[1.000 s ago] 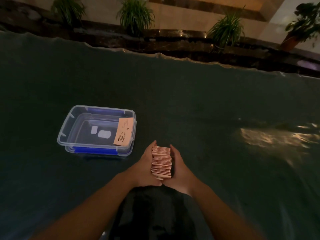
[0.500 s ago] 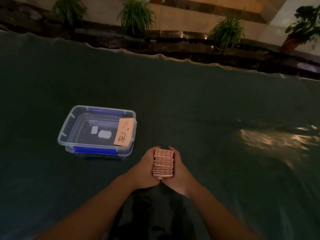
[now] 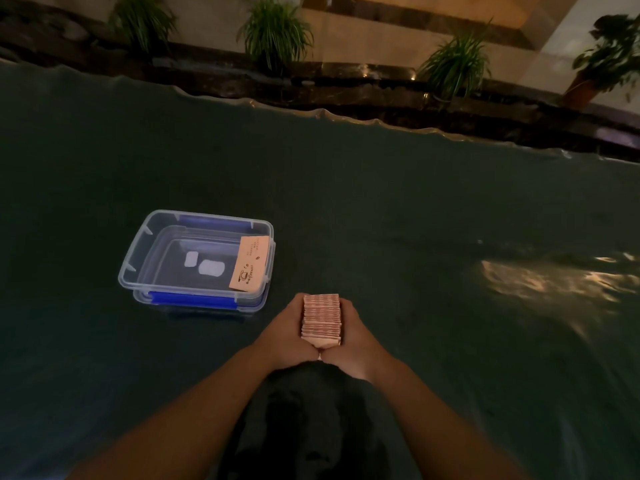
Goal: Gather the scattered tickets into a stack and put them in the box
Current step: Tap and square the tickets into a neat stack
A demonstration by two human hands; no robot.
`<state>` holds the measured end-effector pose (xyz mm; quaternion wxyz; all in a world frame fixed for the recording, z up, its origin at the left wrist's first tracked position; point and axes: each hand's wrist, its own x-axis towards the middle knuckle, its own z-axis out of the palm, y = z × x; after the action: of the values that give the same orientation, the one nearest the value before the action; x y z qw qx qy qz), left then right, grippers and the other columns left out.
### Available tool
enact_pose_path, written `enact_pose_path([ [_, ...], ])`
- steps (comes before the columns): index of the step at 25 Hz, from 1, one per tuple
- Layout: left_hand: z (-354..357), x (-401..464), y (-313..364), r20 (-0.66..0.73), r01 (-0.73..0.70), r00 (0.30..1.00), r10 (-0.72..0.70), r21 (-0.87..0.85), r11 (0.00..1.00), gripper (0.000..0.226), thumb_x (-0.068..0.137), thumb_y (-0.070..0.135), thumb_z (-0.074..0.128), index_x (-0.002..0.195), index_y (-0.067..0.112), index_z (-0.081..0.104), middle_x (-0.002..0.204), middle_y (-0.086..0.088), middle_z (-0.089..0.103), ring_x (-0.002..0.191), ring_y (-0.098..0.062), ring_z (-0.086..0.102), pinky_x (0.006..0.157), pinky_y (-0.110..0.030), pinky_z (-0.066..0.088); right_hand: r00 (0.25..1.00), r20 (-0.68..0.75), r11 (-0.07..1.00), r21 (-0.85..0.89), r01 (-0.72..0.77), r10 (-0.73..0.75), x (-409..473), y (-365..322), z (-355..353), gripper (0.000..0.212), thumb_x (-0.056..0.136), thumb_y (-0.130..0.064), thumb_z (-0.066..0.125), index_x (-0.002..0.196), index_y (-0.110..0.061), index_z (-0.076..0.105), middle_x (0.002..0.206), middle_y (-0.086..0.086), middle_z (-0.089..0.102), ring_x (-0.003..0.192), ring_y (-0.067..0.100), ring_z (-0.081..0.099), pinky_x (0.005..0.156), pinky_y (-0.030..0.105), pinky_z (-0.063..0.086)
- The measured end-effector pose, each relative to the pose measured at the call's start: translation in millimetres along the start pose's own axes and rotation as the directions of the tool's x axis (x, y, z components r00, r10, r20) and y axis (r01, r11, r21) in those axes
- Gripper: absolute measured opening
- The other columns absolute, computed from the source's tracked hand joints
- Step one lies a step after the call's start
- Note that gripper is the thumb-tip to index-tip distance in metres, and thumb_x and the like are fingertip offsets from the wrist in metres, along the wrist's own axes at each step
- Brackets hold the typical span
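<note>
A thick stack of pinkish tickets (image 3: 321,318) stands on edge on the dark green cloth, pressed between my two hands. My left hand (image 3: 284,332) cups its left side and my right hand (image 3: 353,336) cups its right side, thumbs meeting under the near end. To the left and a little farther away sits a clear plastic box (image 3: 145,247) with blue clips. One tan ticket (image 3: 250,263) leans against the inside of the box's right wall.
The green cloth (image 3: 398,209) covers the whole table, with a wavy far edge. A bright light reflection lies on the cloth at the right (image 3: 554,278). Potted plants (image 3: 273,32) stand along a dark ledge beyond the table.
Both hands have closed in tighter on the stack and squared it up. The stack has shifted slightly toward me; the box has not moved.
</note>
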<state>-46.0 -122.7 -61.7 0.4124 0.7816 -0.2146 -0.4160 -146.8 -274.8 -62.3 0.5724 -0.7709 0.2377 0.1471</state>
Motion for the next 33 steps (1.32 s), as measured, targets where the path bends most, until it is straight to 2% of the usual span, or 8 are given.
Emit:
enact_pose_path([
  [5, -7, 0, 8, 0.023, 0.064, 0.998, -0.060, -0.252, 0.966, 0.094, 0.061, -0.005, 0.088, 0.136, 0.034, 0.048, 0.128, 0.011, 0.066, 0.123, -0.010, 0.060, 0.092, -0.025, 0.050, 0.996, -0.086, 0.958, 0.286, -0.004, 0.029, -14, 8, -4, 0.114, 0.056, -0.022, 0.091, 0.154, -0.029, 0.033, 0.146, -0.007, 0.058, 0.127, 0.005, 0.063, 0.102, 0.029, 0.057],
  [8, -5, 1, 11, 0.092, 0.100, 0.993, -0.068, -0.405, 0.909, 0.081, 0.061, -0.002, 0.085, 0.135, 0.020, 0.061, 0.125, -0.004, 0.075, 0.122, -0.023, 0.068, 0.104, -0.046, 0.055, 0.990, -0.083, 0.847, 0.530, -0.051, 0.112, -26, 16, -1, 0.119, 0.059, -0.017, 0.093, 0.157, -0.041, 0.029, 0.153, 0.001, 0.056, 0.135, 0.023, 0.063, 0.116, 0.048, 0.050],
  [11, 4, -2, 12, 0.202, 0.137, 0.979, -0.028, -0.549, 0.825, 0.069, 0.070, -0.007, 0.075, 0.137, 0.009, 0.062, 0.130, -0.017, 0.073, 0.125, -0.030, 0.068, 0.110, -0.049, 0.051, 0.985, -0.105, 0.717, 0.697, -0.028, 0.140, -29, 18, 6, 0.109, 0.062, -0.002, 0.087, 0.152, -0.040, 0.039, 0.141, 0.009, 0.069, 0.123, 0.028, 0.073, 0.113, 0.055, 0.052],
  [16, 3, 1, -2, 0.234, 0.171, 0.972, -0.011, -0.677, 0.716, 0.087, 0.073, -0.010, 0.075, 0.148, 0.022, 0.044, 0.140, -0.022, 0.063, 0.133, -0.036, 0.061, 0.108, -0.052, 0.053, 0.970, -0.194, 0.829, 0.559, -0.012, 0.145, -31, 28, -6, 0.094, 0.077, 0.003, 0.082, 0.155, -0.029, 0.041, 0.137, 0.002, 0.070, 0.120, 0.019, 0.074, 0.099, 0.041, 0.063],
  [21, -9, 6, -13, 0.048, 0.017, 0.999, -0.015, -0.044, 0.999, 0.106, 0.057, 0.020, 0.101, 0.146, 0.031, 0.045, 0.135, 0.009, 0.066, 0.124, -0.006, 0.063, 0.114, -0.047, 0.049, 0.978, -0.199, 0.971, 0.238, -0.009, 0.058, -30, 39, -24, 0.107, 0.069, 0.000, 0.083, 0.160, -0.027, 0.034, 0.141, -0.003, 0.064, 0.128, 0.013, 0.068, 0.106, 0.039, 0.059],
  [25, 0, 7, -17, -0.093, -0.019, 0.995, 0.044, 0.249, 0.968, 0.113, 0.053, 0.043, 0.099, 0.149, 0.035, 0.040, 0.147, 0.010, 0.052, 0.144, -0.016, 0.042, 0.124, -0.051, 0.030, 0.985, -0.168, 0.999, -0.020, -0.046, 0.042, -30, 41, -23, 0.116, 0.073, -0.027, 0.086, 0.168, -0.035, 0.020, 0.155, -0.007, 0.053, 0.140, 0.012, 0.056, 0.115, 0.045, 0.053],
  [29, 2, 11, -27, -0.037, 0.002, 0.999, 0.015, 0.409, 0.912, 0.137, 0.063, 0.041, 0.097, 0.166, 0.024, 0.008, 0.174, -0.004, 0.018, 0.161, -0.024, 0.012, 0.128, -0.054, 0.008, 0.989, -0.134, 0.977, -0.193, -0.090, 0.064, -30, 47, -22, 0.121, 0.086, -0.033, 0.083, 0.172, -0.028, -0.002, 0.175, 0.002, 0.017, 0.161, 0.019, 0.026, 0.128, 0.038, 0.032],
  [33, 3, 13, -31, -0.010, -0.038, 0.999, 0.048, 0.459, 0.888, 0.136, 0.068, 0.048, 0.092, 0.166, 0.020, 0.002, 0.175, -0.005, 0.007, 0.162, -0.022, 0.003, 0.129, -0.050, 0.003, 0.990, -0.135, 0.936, -0.340, -0.085, 0.041, -20, 53, -14, 0.122, 0.084, -0.044, 0.079, 0.169, -0.033, -0.008, 0.180, 0.000, -0.007, 0.166, 0.029, -0.007, 0.131, 0.050, 0.019],
])
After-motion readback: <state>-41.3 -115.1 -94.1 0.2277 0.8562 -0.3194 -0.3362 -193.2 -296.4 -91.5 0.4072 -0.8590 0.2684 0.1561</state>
